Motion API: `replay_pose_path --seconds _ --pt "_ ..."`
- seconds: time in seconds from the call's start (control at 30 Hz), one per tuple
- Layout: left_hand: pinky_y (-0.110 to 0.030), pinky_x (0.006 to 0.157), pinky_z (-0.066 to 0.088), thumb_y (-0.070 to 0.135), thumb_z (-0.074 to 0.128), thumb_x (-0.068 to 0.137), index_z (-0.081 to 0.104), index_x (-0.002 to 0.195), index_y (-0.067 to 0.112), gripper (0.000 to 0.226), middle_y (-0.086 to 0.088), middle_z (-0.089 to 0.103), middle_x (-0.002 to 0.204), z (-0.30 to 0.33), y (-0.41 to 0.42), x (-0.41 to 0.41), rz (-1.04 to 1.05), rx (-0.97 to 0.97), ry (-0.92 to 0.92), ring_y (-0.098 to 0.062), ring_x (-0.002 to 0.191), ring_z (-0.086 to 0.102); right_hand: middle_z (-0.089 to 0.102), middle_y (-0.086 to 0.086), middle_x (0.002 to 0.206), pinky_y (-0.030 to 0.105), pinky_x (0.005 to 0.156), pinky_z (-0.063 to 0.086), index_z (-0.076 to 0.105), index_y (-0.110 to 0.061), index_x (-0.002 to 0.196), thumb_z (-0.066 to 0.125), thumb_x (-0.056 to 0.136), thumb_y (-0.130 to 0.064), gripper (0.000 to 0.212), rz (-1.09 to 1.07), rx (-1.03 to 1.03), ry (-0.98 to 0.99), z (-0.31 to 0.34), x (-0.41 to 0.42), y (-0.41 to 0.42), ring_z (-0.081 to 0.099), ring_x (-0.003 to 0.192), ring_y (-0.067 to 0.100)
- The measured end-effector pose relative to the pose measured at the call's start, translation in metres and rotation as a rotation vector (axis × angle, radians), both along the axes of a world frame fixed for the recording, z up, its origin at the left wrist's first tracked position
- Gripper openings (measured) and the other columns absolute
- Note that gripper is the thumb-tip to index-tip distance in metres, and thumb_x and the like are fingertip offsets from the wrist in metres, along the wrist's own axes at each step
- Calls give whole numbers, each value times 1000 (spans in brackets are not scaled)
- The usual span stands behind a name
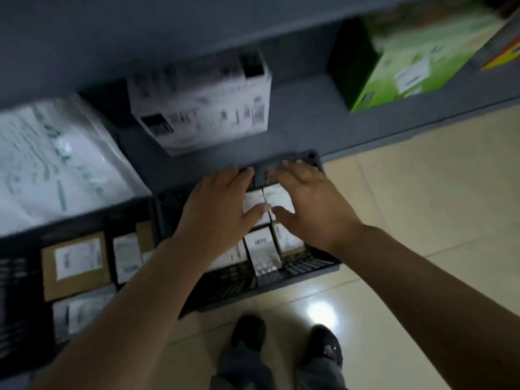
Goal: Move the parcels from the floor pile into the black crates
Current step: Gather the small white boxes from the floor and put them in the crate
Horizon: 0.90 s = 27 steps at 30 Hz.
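A black crate (306,267) stands on the floor under a grey shelf, holding several small white-labelled parcels (261,243). My left hand (219,204) and my right hand (306,204) are both spread flat, fingers straight, over two small parcels (270,199) at the crate's far end, thumbs touching their tops. Neither hand grips anything. A second black crate (17,274) on the left holds a brown parcel (74,266) and other labelled parcels (126,256). The picture is blurred by motion.
On the grey shelf (309,108) above sit a white plastic mailer bag (50,161), a white labelled box (199,102) and a green box (416,57). Beige tiled floor (422,206) spreads to the right. My two feet (284,344) stand just before the crate.
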<state>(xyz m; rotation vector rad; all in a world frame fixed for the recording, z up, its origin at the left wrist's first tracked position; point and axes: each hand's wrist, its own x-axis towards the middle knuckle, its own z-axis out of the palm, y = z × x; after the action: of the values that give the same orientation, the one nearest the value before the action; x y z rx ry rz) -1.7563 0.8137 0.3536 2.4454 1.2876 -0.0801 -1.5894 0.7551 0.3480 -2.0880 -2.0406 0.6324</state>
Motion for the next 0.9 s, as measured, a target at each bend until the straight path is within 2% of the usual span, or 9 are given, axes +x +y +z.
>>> replay_pose_path --seconds 0.07,0.13,0.2,0.27,0.37,0.47,0.67,0.77,0.9 --pt "-38 115 26 58 46 90 26 150 20 74 -4 29 155 70 8 9 -39 36 -12 -24 141 28 43 20 144 48 114 29 43 -11 143 59 84 -33 65 -8 44 -32 72 9 1 37 136 38" --pt "-37 114 26 55 48 91 25 150 21 73 -3 28 155 142 13 18 -74 57 -39 -23 140 28 33 15 152 43 117 20 32 -16 148 56 89 -34 66 -10 81 -57 145 18 -1 26 142 34" --pt "-39 110 32 54 53 90 29 149 18 73 -5 36 151 211 15 29 -127 111 -108 -26 135 37 24 12 157 40 119 14 23 -20 152 55 92 -35 70 -23 107 -105 217 30 -9 18 145 30" --pt "-41 103 38 57 53 88 32 148 15 76 -8 46 144 273 15 43 -178 187 -184 -30 127 46 24 13 156 41 119 15 23 -20 152 57 90 -36 72 -67 158 -155 282 44 -19 19 145 31" --pt "-41 107 34 57 50 90 22 151 22 76 -3 37 150 355 5 72 -271 243 -198 -27 133 38 34 17 152 43 117 22 32 -16 148 58 86 -37 71 -186 266 -221 370 68 -48 27 142 35" --pt "-38 107 32 64 43 88 25 150 24 77 0 35 151 425 -15 111 -390 340 -236 -24 134 36 29 13 155 40 118 18 28 -20 150 58 89 -38 71 -307 349 -296 447 97 -95 22 144 31" --pt "-34 109 29 68 37 82 29 149 24 80 2 34 151 534 -100 218 -638 454 -334 -21 136 35 33 11 153 39 117 19 30 -22 149 59 88 -36 69 -553 452 -465 554 165 -225 26 142 29" --pt "-32 110 27 66 40 85 28 149 25 77 2 34 151 563 -162 285 -763 488 -383 -19 137 34 33 9 153 37 117 19 30 -23 150 58 89 -39 69 -668 452 -543 583 206 -302 25 143 28" --pt "-30 108 26 60 49 88 28 149 28 73 6 34 150 589 -264 379 -908 492 -445 -16 136 34 23 5 157 34 118 13 19 -28 152 52 93 -46 70 -811 402 -613 608 269 -417 17 146 23"
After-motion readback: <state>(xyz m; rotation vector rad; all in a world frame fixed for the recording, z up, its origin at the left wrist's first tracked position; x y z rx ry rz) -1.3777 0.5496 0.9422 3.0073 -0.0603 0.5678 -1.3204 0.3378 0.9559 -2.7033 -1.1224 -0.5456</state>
